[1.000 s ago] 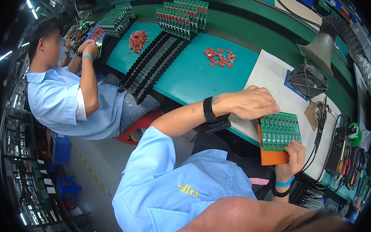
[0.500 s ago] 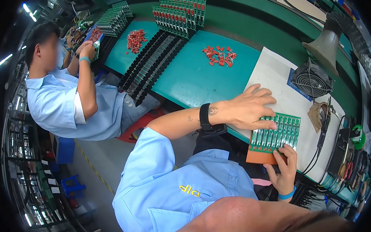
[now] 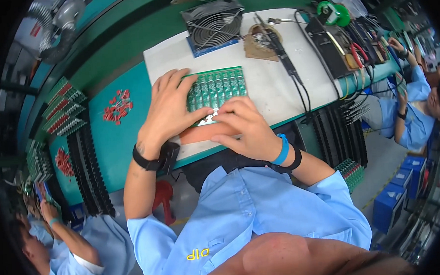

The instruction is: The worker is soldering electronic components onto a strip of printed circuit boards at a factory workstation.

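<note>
A green circuit board panel (image 3: pixel 220 85), with rows of silvery parts, lies on an orange-brown block (image 3: pixel 207 133) in front of me. Over its left side my left hand (image 3: pixel 166 110) is closed, fingers curled at the far left corner and thumb reaching the near edge. My right hand (image 3: pixel 249 128) comes in from the near right. Its bent fingertips press on the board's near edge by some small white parts, beside my left thumb. The right thumb rests lower, against the block. My fingers hide the panel's left end and part of its near edge.
White sheeting (image 3: pixel 295 54) covers the bench here. Behind the board stand a fan (image 3: pixel 214 25) and a soldering iron (image 3: pixel 280 47) with its cable. Red components (image 3: pixel 118 107) lie piled on the green mat at left, near black rails (image 3: pixel 85 164). Co-workers sit at both sides.
The view has turned to the right, so the board sits nearer the middle. My left hand has come down around the board's left side, and my right fingers have shifted along its near edge.
</note>
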The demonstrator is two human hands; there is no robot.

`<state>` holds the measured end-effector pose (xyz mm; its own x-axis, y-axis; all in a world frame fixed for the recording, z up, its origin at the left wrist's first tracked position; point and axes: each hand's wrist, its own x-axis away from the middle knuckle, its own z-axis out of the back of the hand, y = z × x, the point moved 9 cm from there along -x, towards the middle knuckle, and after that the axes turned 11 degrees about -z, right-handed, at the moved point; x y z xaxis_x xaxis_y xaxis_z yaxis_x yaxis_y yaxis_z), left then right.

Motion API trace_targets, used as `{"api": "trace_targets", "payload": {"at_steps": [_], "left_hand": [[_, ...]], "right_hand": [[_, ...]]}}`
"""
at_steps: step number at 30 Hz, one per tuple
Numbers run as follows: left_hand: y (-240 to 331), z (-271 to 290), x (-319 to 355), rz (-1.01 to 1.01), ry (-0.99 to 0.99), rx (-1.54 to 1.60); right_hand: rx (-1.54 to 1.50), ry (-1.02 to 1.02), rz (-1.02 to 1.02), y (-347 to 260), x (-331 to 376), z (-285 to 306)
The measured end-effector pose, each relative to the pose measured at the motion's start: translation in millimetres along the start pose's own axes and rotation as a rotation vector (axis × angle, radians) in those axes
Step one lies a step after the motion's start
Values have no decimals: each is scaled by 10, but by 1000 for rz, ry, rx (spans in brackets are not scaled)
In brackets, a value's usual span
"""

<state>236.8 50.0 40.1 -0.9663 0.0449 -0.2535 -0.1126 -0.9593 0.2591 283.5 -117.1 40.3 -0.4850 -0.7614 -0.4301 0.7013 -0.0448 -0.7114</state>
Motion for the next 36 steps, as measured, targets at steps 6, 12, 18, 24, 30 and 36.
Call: {"api": "trace_targets", "payload": {"at_steps": [6,12,18,24,30,36], "left_hand": [[2,-40,-11,100,-79,24],[93,65,-35,107,-30,29],[464,117,-271,-1,-56,59],[480,-100,-564,-47,-49,37],[405,-280,-552,-32,-15,19],[443,-584,-772,-73,16,63]], "right_hand": [[-1298,244,-739,1095,149,212],[-1622,483,-691,1292,-16,455],[-1032,440,-487,1212,193,1023],[-447,355,-542,1307,458,1029],[-911,450,-232,1304,466,1093],[-344,587,-414,1505,617,1560]]}}
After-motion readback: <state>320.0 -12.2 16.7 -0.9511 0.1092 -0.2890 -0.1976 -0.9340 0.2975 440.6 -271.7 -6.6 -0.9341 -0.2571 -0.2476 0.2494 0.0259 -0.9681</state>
